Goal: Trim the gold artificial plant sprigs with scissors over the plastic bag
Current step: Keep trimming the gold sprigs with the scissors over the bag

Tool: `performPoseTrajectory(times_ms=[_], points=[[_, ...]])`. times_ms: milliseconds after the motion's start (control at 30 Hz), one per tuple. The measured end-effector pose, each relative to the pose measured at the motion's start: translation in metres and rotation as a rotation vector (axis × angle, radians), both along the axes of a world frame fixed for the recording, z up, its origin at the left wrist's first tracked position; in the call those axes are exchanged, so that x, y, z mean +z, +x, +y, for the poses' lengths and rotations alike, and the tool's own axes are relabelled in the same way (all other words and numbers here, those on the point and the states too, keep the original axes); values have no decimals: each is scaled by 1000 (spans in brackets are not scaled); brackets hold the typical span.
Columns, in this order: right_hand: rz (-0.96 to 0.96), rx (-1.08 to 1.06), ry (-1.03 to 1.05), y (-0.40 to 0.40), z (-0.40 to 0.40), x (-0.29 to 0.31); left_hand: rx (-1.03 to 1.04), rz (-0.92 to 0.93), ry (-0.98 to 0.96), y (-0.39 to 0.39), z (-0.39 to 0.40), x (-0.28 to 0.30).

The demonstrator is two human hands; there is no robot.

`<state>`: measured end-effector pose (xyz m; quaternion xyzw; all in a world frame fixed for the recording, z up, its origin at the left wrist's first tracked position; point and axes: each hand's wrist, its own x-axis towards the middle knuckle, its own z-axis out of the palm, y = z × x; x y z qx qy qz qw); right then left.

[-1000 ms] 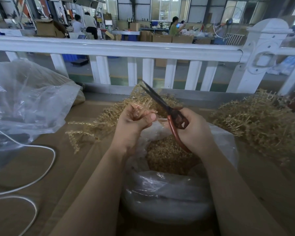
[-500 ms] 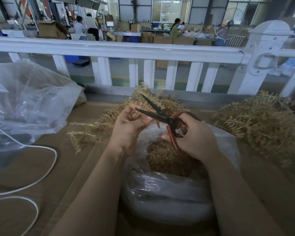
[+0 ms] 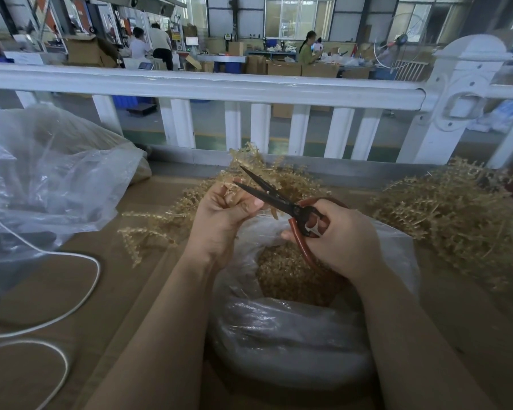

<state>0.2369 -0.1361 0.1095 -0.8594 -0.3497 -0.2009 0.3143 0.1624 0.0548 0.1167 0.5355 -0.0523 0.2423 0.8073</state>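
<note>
My left hand (image 3: 222,214) pinches a thin gold sprig (image 3: 237,192) above the clear plastic bag (image 3: 290,344), whose mouth shows gold trimmings (image 3: 290,273) inside. My right hand (image 3: 341,238) grips the red-brown handles of the scissors (image 3: 279,199). Their dark blades stand apart and point up-left, with the tips at the sprig by my left fingers. A loose heap of gold sprigs (image 3: 172,214) lies behind and left of my left hand.
A larger pile of gold sprigs (image 3: 450,208) covers the table at right. A big crumpled clear bag (image 3: 45,179) sits at left, with a white cord (image 3: 80,297) looping below it. A white railing (image 3: 219,87) borders the brown table's far edge.
The scissors were lifted with blades together a second ago. They then came down with blades spread toward the sprig, and now sit slightly lower at my left fingers.
</note>
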Motion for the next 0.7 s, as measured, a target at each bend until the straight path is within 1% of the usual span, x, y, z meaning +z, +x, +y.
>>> performPoseTrajectory(times_ms=[300, 400, 467, 700], points=[[-6, 2, 29, -2, 1, 0, -41, -1, 21, -3, 2, 1], [6, 9, 22, -2, 0, 0, -63, 34, -24, -4, 3, 1], [-21, 6, 24, -3, 0, -1, -72, 66, -52, -4, 4, 1], [-72, -9, 1, -2, -2, -2, -6, 37, -50, -4, 1, 4]])
